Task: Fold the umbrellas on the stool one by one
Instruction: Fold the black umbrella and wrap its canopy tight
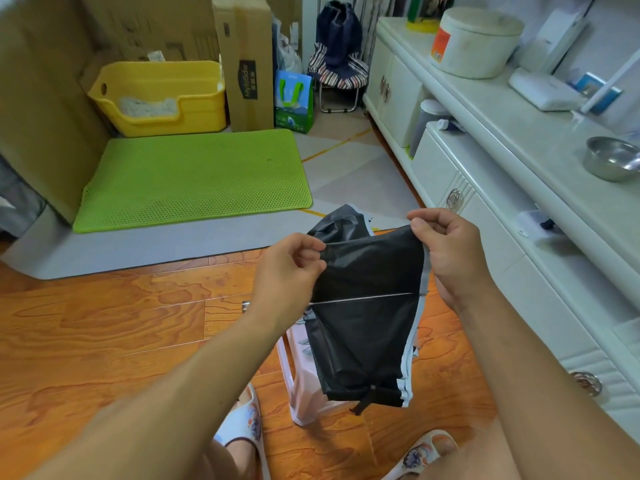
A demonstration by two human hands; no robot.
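A black umbrella (367, 306) with a pale grey edge hangs in front of me, its canopy stretched between my hands. My left hand (291, 268) pinches the cloth at a fold on its upper left. My right hand (446, 251) pinches the upper right corner by the grey edge. A thin metal rib crosses the cloth below my fingers. The strap dangles at the bottom. Under the umbrella stands a pink-white plastic stool (301, 382), mostly hidden by the cloth.
A white cabinet (485, 216) runs along the right, carrying a steel bowl (611, 162) and a white pot (476, 43). A green mat (194, 174), yellow tub (159, 97) and cardboard boxes (247, 60) sit ahead. My slippered feet (249, 431) rest on the wooden floor.
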